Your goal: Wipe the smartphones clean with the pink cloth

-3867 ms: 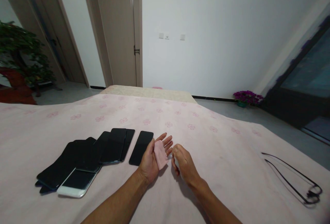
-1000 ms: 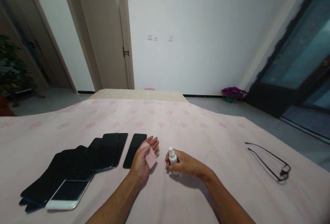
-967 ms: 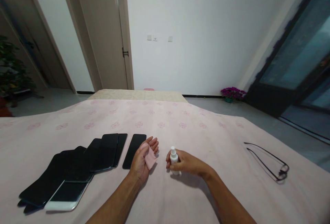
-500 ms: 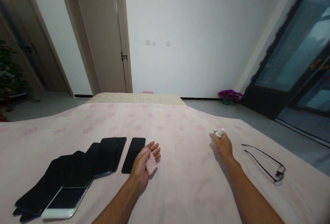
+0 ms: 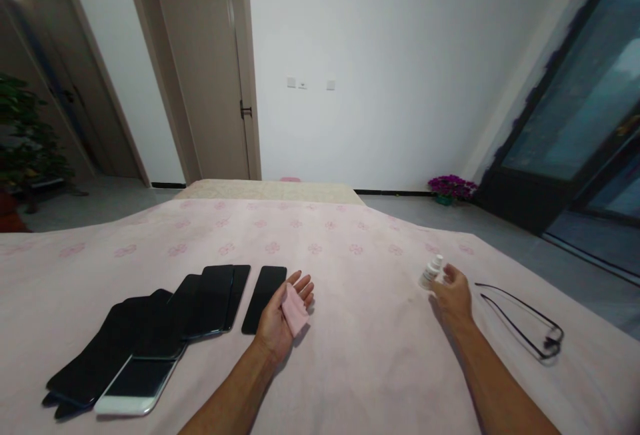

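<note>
A small folded pink cloth (image 5: 295, 311) lies in the upturned palm of my left hand (image 5: 278, 321), which holds it with the fingers loosely stretched out. Just left of that hand, a single black phone (image 5: 262, 300) lies flat on the bed-like surface covered in pink cloth. My right hand (image 5: 454, 293) is beside a small white bottle (image 5: 431, 272) with a white cap. Its fingers are apart, and the thumb is close to the bottle's lower side; whether they touch is hard to tell. The bottle stands on the pink flowered cover (image 5: 365, 341).
Several black phones (image 5: 150, 321) overlap in a fanned row at the left, with a white-framed phone (image 5: 140, 381) at the near end. Dark-framed glasses (image 5: 549, 345) lie with legs unfolded to the right of my right arm. Purple flowers (image 5: 451, 187) stand on the floor beyond.
My right hand has loosened from around the bottle and shifted right, leaving the bottle upright. The pink cloth now lies flatter across my left palm. The view has turned slightly.
</note>
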The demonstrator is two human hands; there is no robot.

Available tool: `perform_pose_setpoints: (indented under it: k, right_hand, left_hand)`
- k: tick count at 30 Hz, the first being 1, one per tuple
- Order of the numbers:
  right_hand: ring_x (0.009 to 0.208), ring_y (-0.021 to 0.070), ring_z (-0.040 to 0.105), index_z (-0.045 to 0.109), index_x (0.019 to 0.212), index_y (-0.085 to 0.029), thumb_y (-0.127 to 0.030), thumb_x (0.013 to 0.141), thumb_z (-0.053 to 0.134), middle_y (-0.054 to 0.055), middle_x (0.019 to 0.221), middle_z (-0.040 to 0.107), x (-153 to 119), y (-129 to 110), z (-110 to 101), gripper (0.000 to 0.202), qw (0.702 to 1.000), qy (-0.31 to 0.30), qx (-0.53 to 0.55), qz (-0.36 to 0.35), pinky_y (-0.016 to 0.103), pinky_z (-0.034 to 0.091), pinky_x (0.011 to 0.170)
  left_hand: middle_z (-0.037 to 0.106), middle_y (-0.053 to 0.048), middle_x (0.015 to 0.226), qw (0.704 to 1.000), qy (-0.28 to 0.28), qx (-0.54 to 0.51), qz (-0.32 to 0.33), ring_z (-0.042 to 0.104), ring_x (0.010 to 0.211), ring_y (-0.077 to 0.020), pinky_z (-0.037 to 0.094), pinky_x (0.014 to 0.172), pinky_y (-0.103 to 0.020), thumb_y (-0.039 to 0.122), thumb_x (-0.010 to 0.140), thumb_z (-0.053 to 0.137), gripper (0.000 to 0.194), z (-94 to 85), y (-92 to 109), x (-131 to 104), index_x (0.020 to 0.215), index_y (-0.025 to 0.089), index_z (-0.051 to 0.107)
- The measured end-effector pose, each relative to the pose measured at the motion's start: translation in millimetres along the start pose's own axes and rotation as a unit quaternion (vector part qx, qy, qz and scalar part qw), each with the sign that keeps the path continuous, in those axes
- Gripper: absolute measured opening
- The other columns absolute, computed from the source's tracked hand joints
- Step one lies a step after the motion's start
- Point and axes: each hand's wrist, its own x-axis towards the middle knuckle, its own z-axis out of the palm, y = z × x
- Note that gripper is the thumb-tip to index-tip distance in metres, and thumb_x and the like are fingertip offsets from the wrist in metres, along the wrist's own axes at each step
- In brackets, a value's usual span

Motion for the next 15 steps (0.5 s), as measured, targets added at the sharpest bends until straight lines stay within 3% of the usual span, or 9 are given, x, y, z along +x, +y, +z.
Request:
perform_pose_setpoints:
  k: [2,4,5,7,9,10,13,15]
  right_hand:
    - [0.099,0.0251,0.061,0.055,0.112,-0.018,-0.025,0.059,0.055,0.010,0.114,0.063,-11.6,-20.3,-3.7,0.053,0.992,0.114,0.046,-0.011,0.037,0.049,0.082]
    - [0.091,0.0224,0.062,0.057,0.106,-0.019,-0.022,0.061,0.053,0.008,0.107,0.064,-31.6,-50.5,-1.7,0.045,0.988,0.121,0.084,-0.039,0.034,0.049,0.076]
    - [0.085,0.0209,0.062,0.058,0.101,-0.019,-0.023,0.064,0.053,0.007,0.100,0.065,-45.0,-68.0,2.1,0.038,0.989,0.078,0.113,-0.048,0.033,0.049,0.074]
    - [0.080,0.0194,0.062,0.059,0.094,-0.019,-0.024,0.067,0.054,0.005,0.093,0.065,-77.8,-102.9,15.0,0.028,0.980,-0.081,0.175,-0.056,0.032,0.049,0.073]
    - [0.083,0.0209,0.062,0.061,0.096,-0.020,-0.029,0.072,0.058,0.007,0.094,0.067,-115.1,-131.5,32.7,0.026,0.937,-0.290,0.193,-0.024,0.031,0.048,0.069]
    - [0.086,0.0213,0.062,0.061,0.100,-0.020,-0.033,0.075,0.059,0.008,0.099,0.067,-133.7,-141.7,42.2,0.028,0.910,-0.363,0.201,0.004,0.031,0.048,0.068]
    - [0.081,0.0191,0.062,0.059,0.109,-0.021,-0.039,0.074,0.068,0.008,0.108,0.066,-180.5,-154.3,68.9,0.040,0.842,-0.488,0.210,0.096,0.026,0.046,0.058]
    - [0.070,0.0165,0.060,0.058,0.111,-0.020,-0.033,0.071,0.072,0.006,0.093,0.069,-199.5,-152.1,82.3,0.044,0.800,-0.551,0.205,0.122,0.023,0.041,0.052]
  left_hand:
    - [0.068,-0.014,0.122,1.000,-0.003,0.003,0.001,0.066,0.110,-0.0216,0.051,0.098,-0.034,0.022,0.091,0.052,0.028,0.7,0.0,-0.3,0.115,0.015,0.065]
    - [0.068,-0.014,0.122,1.000,-0.010,0.008,0.014,0.066,0.110,-0.0214,0.049,0.100,-0.034,0.022,0.090,0.053,0.029,0.8,-0.8,-0.6,0.115,0.016,0.065]
    - [0.068,-0.013,0.122,0.999,-0.017,0.012,0.025,0.065,0.111,-0.0214,0.048,0.102,-0.035,0.022,0.090,0.054,0.029,0.7,-1.5,-0.9,0.116,0.016,0.065]
    - [0.068,-0.012,0.124,0.998,-0.038,0.022,0.047,0.064,0.115,-0.0219,0.044,0.106,-0.036,0.025,0.089,0.057,0.030,0.1,-2.8,-1.6,0.117,0.017,0.065]
    - [0.067,-0.012,0.125,0.996,-0.061,0.034,0.059,0.062,0.118,-0.0227,0.040,0.110,-0.038,0.026,0.087,0.061,0.032,-0.7,-3.7,-2.5,0.118,0.018,0.065]
    - [0.067,-0.012,0.126,0.995,-0.069,0.037,0.062,0.061,0.119,-0.0232,0.039,0.111,-0.039,0.026,0.086,0.063,0.033,-1.0,-3.9,-2.9,0.119,0.018,0.065]
    - [0.066,-0.012,0.127,0.994,-0.076,0.029,0.072,0.059,0.122,-0.0242,0.037,0.113,-0.040,0.022,0.082,0.067,0.035,-1.7,-3.8,-3.3,0.117,0.018,0.066]
    - [0.066,-0.012,0.127,0.994,-0.069,0.018,0.081,0.058,0.123,-0.0241,0.037,0.113,-0.040,0.019,0.080,0.069,0.035,-1.7,-3.8,-2.9,0.114,0.019,0.067]
